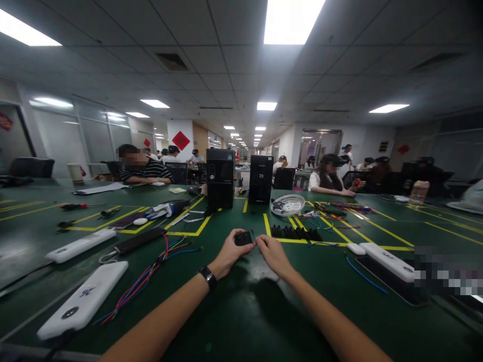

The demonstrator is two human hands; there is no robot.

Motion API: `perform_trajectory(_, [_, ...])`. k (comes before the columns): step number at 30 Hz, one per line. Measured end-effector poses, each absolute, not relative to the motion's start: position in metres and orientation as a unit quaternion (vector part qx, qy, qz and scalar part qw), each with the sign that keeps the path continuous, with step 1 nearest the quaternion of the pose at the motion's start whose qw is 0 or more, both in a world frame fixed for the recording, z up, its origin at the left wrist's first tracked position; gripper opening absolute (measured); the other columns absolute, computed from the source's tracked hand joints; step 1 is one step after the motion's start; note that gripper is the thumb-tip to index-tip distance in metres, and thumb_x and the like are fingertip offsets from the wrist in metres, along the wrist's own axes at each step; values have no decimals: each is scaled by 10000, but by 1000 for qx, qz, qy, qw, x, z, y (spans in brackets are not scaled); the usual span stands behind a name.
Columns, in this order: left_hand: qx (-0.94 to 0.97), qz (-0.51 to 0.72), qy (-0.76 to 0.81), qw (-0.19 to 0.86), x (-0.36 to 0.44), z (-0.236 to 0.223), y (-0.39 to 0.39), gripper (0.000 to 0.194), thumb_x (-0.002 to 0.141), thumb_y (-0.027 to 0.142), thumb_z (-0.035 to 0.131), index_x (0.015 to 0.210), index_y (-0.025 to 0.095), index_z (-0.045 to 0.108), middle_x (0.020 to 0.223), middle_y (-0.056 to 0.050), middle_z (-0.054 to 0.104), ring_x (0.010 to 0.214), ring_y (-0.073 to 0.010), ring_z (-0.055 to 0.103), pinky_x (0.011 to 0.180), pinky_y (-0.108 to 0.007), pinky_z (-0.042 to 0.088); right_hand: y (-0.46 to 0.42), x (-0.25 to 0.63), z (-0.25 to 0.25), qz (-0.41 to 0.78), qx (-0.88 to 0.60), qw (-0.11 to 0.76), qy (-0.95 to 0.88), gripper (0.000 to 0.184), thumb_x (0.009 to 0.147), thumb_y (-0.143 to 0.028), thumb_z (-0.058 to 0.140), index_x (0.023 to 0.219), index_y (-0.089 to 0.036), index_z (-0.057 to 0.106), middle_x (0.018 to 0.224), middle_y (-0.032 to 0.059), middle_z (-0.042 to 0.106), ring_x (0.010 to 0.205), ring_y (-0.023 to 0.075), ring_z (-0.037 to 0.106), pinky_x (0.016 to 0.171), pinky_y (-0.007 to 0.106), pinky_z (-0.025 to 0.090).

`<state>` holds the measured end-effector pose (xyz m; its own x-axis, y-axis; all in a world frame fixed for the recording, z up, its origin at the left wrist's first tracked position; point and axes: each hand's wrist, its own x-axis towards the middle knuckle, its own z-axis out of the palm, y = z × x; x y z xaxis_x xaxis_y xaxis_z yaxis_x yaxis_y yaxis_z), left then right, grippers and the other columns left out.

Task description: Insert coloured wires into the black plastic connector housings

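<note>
Worktop (332, 276): is stretching, green and yellow-lined, beneath your hands.
Left hand (227, 255): you are gripping the black block (242, 239) between thumb and fingers.
Right hand (274, 255): you are pinching what looks like a bluish strand (254, 234).
Black block: is hovering over the worktop's near middle; bracing it firmly should be helping.
Bluish strand: pinching close beside the block should be giving you control.

Green desk (234, 327), yellow lines (184, 234) — and at six o'clock a black block (243, 238). Toward eight, red and blue wires (149, 274) beside a white bar (100, 284) (its marking (86, 291) dark). At nine, a black-and-white striped shirt (151, 173); at ten, a red diamond (181, 141).
</note>
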<state>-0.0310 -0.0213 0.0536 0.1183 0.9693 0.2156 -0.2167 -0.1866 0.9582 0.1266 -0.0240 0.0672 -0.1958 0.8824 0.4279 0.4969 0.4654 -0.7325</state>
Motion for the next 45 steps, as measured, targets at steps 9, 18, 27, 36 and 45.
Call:
perform_trajectory(9, [483,573,263,607,-30,53,-25,434,711,91,562,1117,211,465,1141,-93,580,1035,-185,577,915,-398,469,-41,120,43,279,-461,464,-703,255,888,-393,390,811,-181,508,566,-37,488,488,112,438,484,212,314])
perform_trajectory(18, [484,577,237,614,-24,40,-20,439,725,105,487,1149,221,468,1249,-98,538,1109,-205,546,951,-409,437,-43,114,42,291,-437,481,-702,241,885,-387,406,763,-193,481,535,-49,464,476,112,411,478,211,294])
perform_trajectory(27, [519,552,275,592,-22,47,-29,445,760,148,483,1194,240,445,1323,-95,497,1126,-206,545,934,-375,450,-47,113,44,300,-436,480,-700,235,890,-388,407,773,-196,477,541,-39,497,475,122,445,478,220,309])
perform_trajectory(36, [574,565,312,503,-20,46,-33,374,842,404,505,1166,224,455,1304,-112,507,1106,-229,561,892,-362,480,-53,109,49,266,-452,455,-720,267,889,-368,416,757,-178,550,581,-8,553,531,130,493,526,229,344])
perform_trajectory(45, [616,580,343,409,-27,49,-27,359,864,414,446,1149,198,464,1266,-113,517,1023,-218,601,801,-312,511,-58,104,49,287,-440,412,-744,288,901,-300,390,762,-169,605,556,-24,526,515,113,488,520,212,323])
